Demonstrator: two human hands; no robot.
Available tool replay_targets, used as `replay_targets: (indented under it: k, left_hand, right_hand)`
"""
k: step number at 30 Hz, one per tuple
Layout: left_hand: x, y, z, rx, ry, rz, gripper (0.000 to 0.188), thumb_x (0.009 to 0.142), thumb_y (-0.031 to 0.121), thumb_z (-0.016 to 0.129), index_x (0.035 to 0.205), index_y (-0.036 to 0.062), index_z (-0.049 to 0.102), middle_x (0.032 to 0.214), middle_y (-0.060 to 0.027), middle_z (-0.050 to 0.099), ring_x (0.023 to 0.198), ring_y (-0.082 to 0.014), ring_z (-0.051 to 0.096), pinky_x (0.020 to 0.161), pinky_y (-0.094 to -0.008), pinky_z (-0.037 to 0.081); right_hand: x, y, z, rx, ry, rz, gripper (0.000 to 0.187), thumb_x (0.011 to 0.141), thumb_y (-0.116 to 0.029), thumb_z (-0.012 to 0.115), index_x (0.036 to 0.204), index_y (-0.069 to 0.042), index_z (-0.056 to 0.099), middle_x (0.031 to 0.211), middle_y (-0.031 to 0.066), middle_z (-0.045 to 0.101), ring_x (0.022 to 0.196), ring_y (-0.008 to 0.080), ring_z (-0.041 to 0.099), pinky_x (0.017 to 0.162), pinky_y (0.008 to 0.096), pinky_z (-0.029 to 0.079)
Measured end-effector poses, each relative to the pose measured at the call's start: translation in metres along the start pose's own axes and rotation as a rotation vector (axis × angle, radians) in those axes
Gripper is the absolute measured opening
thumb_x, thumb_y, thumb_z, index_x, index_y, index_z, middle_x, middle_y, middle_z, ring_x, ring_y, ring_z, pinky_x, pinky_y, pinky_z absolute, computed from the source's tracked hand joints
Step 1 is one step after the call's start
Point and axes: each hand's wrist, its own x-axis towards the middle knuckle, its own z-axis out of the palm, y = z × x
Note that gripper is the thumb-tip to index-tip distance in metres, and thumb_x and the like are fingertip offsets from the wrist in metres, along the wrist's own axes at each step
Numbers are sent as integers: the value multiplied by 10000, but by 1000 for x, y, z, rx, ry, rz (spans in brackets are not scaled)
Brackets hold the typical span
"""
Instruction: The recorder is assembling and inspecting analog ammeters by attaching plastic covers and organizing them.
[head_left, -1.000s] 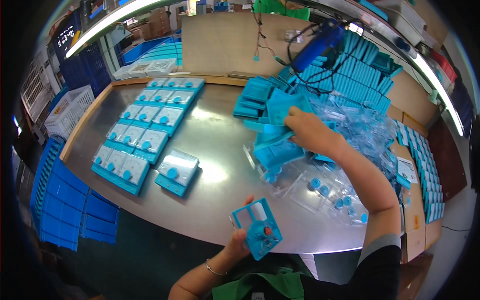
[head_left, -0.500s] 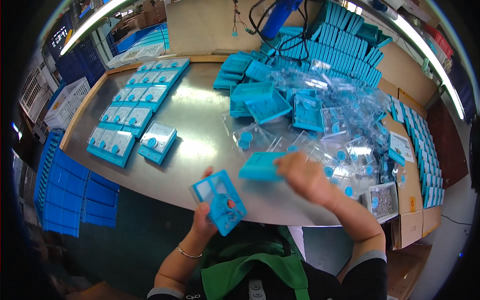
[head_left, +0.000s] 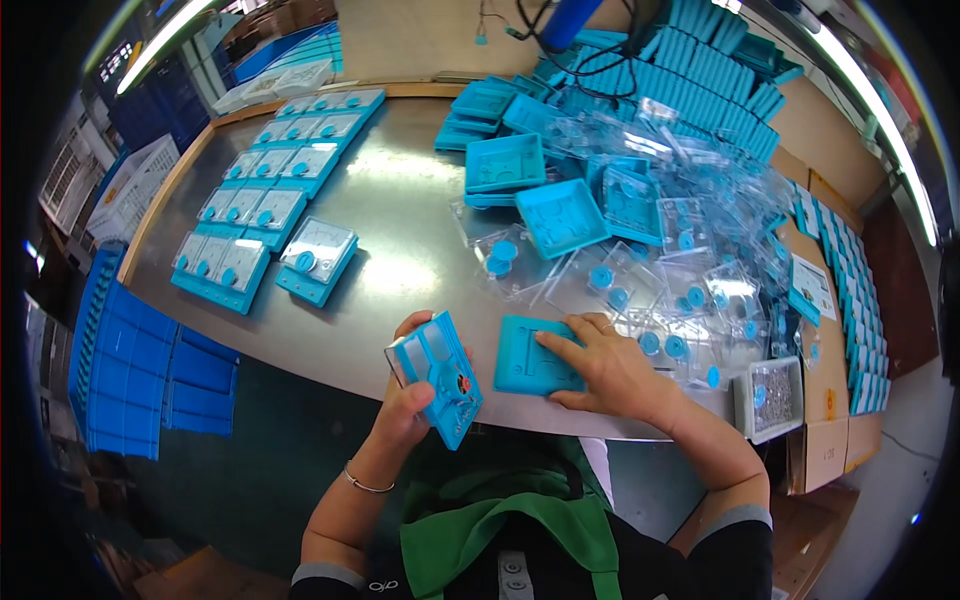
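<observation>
Gripped in left hand [head_left: 400, 422], lower middle of frame: box [head_left: 437, 372] | under right hand [head_left: 622, 375], loosely spread, just right of box: lid [head_left: 513, 360], flat on counter [head_left: 420, 235] | likely pairing both; next, likely needing firmer hold on lid

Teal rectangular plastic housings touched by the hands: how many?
2: a tilted housing in the left hand; a flatter housing under the right hand, near the front of the silvery metal table.

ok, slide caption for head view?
Left hand holding a wired blue unit, right hand on a blue casing.
</observation>
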Motion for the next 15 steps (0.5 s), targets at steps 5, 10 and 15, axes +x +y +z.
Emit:
replay_targets:
  k: [5,10,15]
  left_hand:
    - [-5,11,-12,178,80,117,985,608,377,843,1365,171,248,1214,-113,455,1139,-269,502,921,-426,477]
    - [-1,-10,5,182,36,278,1026,601,310,851,1380,144,205,1275,-103,384,1168,-239,442,951,-387,427]
    - [5,-13,17,79,7,201,1017,625,345,822,1390,153,180,1300,-88,349,1219,-239,389,1008,-406,368]
  right_hand:
    - [16,-15,-17,20,63,157,792,591,-276,808,1296,-118,483,1260,194,477,1136,379,490,891,438,457]
    - [23,-42,-5,489,241,-15,837,643,-279,803,1331,-9,409,1160,212,544,1025,352,558,845,397,472]
    - [23,-58,17,724,185,87,825,674,-292,788,1356,-43,397,1187,201,526,1000,324,569,766,362,493]
